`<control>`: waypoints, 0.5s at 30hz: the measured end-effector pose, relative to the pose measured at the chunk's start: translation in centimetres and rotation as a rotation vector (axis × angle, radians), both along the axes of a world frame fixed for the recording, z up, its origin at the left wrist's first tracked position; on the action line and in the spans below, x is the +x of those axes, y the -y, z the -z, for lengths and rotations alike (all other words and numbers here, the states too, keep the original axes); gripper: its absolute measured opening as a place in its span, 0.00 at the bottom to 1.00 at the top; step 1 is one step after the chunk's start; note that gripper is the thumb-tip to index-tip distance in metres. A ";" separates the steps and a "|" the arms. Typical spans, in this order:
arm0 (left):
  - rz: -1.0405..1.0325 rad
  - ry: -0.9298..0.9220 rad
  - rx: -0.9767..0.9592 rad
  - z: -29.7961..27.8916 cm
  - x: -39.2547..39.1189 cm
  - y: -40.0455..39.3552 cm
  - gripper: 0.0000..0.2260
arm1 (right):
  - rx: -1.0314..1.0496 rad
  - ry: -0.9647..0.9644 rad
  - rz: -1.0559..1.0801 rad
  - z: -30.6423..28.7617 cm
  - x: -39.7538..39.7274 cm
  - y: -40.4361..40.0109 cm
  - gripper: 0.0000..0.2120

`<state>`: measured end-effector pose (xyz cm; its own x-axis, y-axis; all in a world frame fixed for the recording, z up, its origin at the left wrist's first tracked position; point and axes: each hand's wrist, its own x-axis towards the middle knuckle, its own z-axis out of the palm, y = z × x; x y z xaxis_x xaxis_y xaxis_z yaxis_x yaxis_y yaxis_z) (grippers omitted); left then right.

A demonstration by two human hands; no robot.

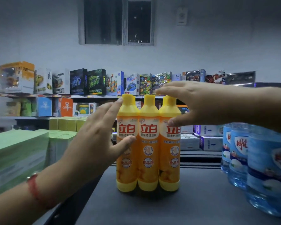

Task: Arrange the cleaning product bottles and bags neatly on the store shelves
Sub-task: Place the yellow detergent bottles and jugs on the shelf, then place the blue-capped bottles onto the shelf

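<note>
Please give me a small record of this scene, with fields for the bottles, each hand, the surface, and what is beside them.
bottles: orange dish soap bottles, three in front, upright, side by side, more caps behind
left hand: open, thumb on the leftmost bottle
right hand: open, spread at the caps and rightmost bottle
surface: dark shelf top
left side: green packs
right side: blue water bottles
</note>
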<state>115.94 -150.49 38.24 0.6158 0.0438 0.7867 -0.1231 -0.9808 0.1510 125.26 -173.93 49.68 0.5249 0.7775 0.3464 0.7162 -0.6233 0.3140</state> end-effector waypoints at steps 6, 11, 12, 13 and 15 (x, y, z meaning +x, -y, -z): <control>-0.152 -0.200 0.252 -3.9 -1.8 6.5 0.37 | -0.019 -0.037 0.045 2.1 -0.6 4.3 0.48; -0.296 -0.512 0.381 -6.5 -1.4 13.6 0.41 | -0.025 -0.003 0.072 1.1 -0.9 11.1 0.45; -0.284 -0.532 0.364 -6.9 -1.1 15.3 0.42 | -0.013 -0.014 0.085 0.6 -0.9 12.9 0.44; -0.258 -0.538 0.345 -7.3 -0.7 17.1 0.42 | 0.002 -0.023 0.102 0.0 -0.8 14.8 0.42; -0.193 -0.511 0.344 -7.8 0.6 20.6 0.43 | 0.029 -0.035 0.149 -1.0 -0.3 18.7 0.40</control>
